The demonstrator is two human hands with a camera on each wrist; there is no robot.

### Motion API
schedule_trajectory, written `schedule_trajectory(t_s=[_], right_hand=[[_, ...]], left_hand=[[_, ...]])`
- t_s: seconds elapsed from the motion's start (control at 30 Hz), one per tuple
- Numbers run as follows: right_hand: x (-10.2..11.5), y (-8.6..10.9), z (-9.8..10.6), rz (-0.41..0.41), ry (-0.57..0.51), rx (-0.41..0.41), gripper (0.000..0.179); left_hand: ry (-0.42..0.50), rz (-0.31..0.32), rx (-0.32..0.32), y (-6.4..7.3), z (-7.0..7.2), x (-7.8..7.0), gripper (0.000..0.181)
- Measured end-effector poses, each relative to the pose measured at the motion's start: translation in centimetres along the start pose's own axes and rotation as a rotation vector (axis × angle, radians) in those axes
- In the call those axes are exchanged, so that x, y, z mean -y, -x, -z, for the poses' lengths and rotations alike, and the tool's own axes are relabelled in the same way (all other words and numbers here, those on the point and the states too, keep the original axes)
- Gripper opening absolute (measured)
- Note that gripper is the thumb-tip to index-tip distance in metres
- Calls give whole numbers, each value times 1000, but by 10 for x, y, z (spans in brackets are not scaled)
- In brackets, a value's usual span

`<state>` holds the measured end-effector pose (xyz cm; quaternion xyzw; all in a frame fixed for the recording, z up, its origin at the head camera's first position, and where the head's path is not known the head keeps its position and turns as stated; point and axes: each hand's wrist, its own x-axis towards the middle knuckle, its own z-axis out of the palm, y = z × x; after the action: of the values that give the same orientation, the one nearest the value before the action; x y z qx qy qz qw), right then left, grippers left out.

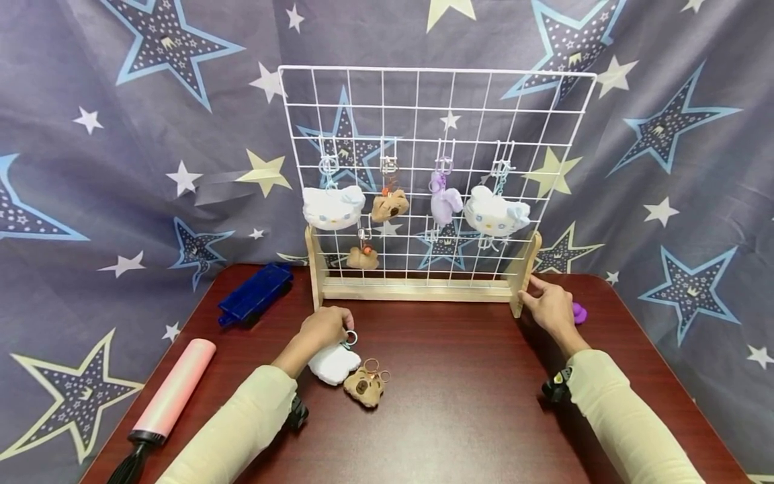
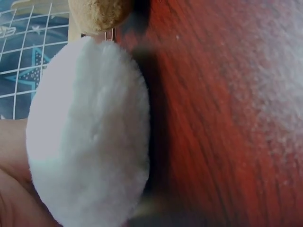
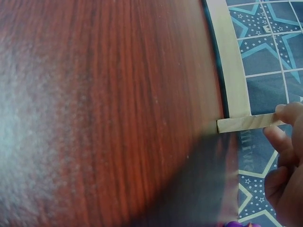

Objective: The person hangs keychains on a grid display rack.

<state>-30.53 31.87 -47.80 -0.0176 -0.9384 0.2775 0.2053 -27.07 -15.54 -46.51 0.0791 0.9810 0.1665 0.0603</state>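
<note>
My left hand (image 1: pixel 326 327) holds a white plush keychain (image 1: pixel 334 365) near its light-blue ring, low over the table; the curled fingertips are partly hidden. The white plush (image 2: pixel 90 137) fills much of the left wrist view. Beside it lies a brown bear plush keychain (image 1: pixel 365 388) with metal rings. My right hand (image 1: pixel 550 308) pinches the right upright of the wooden stand (image 1: pixel 417 290) between thumb and fingers; the upright (image 3: pixel 246 124) also shows in the right wrist view. The stand carries a white wire grid rack (image 1: pixel 435 70).
On the rack hang two white cat plushes (image 1: pixel 334 210), two brown bear plushes (image 1: pixel 390 205) and a lilac plush (image 1: pixel 446 204). A blue cart-like object (image 1: pixel 255 294) and a pink hand pump (image 1: pixel 175 390) lie at left. Something purple (image 1: pixel 579 312) sits behind the right hand.
</note>
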Motion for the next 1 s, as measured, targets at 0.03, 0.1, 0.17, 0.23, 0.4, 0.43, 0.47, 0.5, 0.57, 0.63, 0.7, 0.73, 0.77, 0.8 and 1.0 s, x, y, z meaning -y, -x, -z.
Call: schedule_trajectory(t_s=[0.03,0.1,0.17,0.23,0.4,0.43,0.47,0.5,0.57,0.63,0.7,0.73,0.77,0.8,1.0], right_hand=[[0,0,0,2,1,1,51],[1,0,0,4,3,3,50],[1,0,1,5,3,4,50],[1,0,1,7,2,4,50],[1,0,1,13,0,4,50],[0,0,1,15,-1,5,50],[0,0,1,15,-2,5,50],[0,0,1,16,-3,5,51],[0,0,1,17,-5,5,51],[0,0,1,19,-5,5,51],[0,0,1,15,-5,3,51],[0,0,1,13,-4,2,51],[-1,1,1,9,-4,2,51],[-1,1,0,6,-5,1,51],[-1,-1,-1,3,-2,0,51]], left_hand=[[2,-3,-5,0,0,1,15],[11,-9,-14,2,-1,2,14],[24,-14,-24,3,0,3,14],[41,-15,-33,5,2,4,14],[58,-38,-66,8,7,4,16],[60,-45,-71,9,8,4,17],[61,-57,-76,9,9,4,17],[66,-68,-79,9,10,4,18],[80,-86,-80,9,11,4,19],[89,-106,-83,10,12,4,19],[104,-127,-88,11,14,3,19],[113,-135,-89,11,14,2,19],[122,-144,-91,12,15,2,18],[132,-152,-92,12,16,1,19],[211,-183,-78,16,21,-5,19]])
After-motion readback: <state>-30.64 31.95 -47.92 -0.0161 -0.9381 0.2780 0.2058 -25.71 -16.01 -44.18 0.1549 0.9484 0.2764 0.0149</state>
